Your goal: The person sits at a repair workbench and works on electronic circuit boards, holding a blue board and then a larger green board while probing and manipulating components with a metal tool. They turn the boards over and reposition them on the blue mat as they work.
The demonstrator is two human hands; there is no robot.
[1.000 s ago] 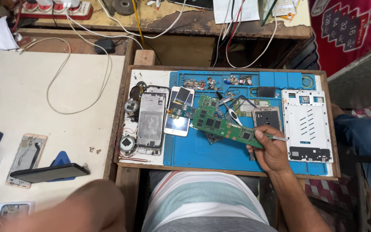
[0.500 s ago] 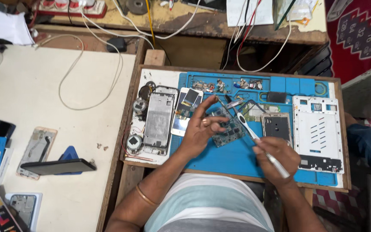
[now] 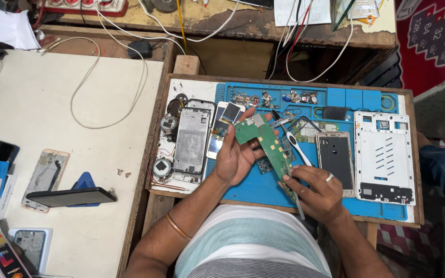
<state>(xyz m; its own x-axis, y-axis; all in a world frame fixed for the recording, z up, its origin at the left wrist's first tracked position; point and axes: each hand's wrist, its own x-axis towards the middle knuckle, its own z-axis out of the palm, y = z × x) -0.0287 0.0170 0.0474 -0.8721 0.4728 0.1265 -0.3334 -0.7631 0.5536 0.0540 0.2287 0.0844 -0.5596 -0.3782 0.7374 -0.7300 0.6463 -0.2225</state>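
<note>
I see the green circuit board [image 3: 263,141] held up over the blue work mat [image 3: 243,193], between my 2 hands. My left hand [image 3: 235,157] lies under its upper end, palm up and half curled, with the thumb and fingertips closed on the board's edges. My right hand [image 3: 318,193] sits at the board's lower end, fingers folded around a slim grey tool [image 3: 295,193] whose tip meets the board near the bottom edge. The board's long axis runs on a diagonal, from the upper left by my left fingertips down to the lower right toward my right hand, and its component side faces the camera. A white-handled brush [image 3: 297,146] lies on the mat just beside the board. My left palm is mostly covered by the board, and the lowest part of the board is hidden by my right fingers, so I cannot tell exactly where the tool tip lands.
</note>
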